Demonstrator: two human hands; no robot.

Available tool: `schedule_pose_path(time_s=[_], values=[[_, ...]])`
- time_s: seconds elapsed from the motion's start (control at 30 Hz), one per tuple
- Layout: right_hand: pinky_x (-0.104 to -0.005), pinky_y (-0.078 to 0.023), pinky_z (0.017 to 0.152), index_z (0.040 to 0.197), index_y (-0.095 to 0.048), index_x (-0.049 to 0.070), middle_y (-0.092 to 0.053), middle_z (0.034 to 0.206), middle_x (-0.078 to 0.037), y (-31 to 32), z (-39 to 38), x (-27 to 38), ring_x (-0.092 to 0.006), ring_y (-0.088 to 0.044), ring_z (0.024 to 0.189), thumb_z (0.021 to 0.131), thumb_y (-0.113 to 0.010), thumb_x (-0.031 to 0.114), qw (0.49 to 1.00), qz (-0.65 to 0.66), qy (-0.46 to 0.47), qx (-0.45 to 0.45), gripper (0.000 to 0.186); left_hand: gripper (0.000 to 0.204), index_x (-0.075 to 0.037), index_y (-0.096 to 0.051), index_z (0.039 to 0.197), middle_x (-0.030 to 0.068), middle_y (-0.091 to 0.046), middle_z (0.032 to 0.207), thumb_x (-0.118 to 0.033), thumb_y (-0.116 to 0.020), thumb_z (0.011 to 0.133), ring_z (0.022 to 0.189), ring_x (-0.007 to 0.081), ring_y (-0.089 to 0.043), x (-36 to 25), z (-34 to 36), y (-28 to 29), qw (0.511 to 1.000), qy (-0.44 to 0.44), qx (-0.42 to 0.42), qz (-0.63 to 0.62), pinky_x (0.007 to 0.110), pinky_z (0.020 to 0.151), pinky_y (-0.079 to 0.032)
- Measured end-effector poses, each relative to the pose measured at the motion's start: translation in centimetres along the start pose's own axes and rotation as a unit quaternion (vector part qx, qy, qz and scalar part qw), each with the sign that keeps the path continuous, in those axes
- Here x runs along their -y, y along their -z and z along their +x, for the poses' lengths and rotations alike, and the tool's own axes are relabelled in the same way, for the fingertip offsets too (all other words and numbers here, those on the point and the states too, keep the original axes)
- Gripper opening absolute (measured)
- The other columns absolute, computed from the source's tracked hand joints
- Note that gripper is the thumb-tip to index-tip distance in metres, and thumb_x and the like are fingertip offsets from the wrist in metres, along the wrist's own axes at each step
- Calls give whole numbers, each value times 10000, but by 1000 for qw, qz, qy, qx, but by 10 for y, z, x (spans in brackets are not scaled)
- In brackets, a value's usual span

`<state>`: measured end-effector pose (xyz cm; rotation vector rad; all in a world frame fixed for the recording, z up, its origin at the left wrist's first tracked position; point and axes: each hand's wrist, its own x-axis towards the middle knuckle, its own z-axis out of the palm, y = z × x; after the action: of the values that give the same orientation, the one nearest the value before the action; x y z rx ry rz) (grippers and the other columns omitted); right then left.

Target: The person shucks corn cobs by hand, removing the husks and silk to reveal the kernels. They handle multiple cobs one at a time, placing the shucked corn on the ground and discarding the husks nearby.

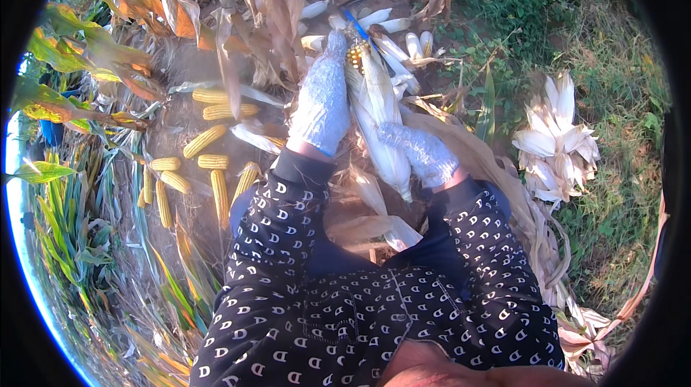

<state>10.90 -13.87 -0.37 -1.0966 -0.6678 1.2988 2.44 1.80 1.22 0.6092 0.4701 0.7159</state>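
Note:
A corn ear lies slanted in front of me in its pale, dry husk. Yellow kernels show near its far tip, where the husk is parted. My left hand, in a whitish knit glove, is closed at that far end, fingertips by the kernels; exactly what they pinch is partly hidden. Gloved likewise, my right hand wraps the husk toward the near end. Just beyond the ear's tip is a thin blue tool with a dark curved end. Loose husk leaves hang below the ear.
Several bare yellow cobs lie on the soil at the left. Pale ears are scattered at the far side. A husk clump rests on grass at the right. Dry corn stalks stand at the far left.

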Motion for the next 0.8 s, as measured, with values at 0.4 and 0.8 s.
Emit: schedule_pose_path(time_s=[0.4, 0.8], values=[[-353, -421, 1147, 1626, -276, -14, -505, 1526, -135, -3, 5, -15, -225, -515, 1373, 929, -748, 178, 998, -16, 48, -42, 864, 374, 4, -663, 1197, 94, -688, 1068, -337, -544, 1101, 931, 148, -623, 29, 2, 17, 998, -49, -29, -24, 317, 833, -530], [-334, -457, 1108, 1524, -377, 4, -584, 1413, -151, 14, 10, 2, -217, -584, 1295, 892, -800, 120, 993, -95, 64, -27, 769, 386, 26, -607, 1326, 174, -681, 1175, -255, -448, 1114, 1051, 254, -645, 25, 7, 45, 923, -146, 16, 356, 370, 921, -512]])
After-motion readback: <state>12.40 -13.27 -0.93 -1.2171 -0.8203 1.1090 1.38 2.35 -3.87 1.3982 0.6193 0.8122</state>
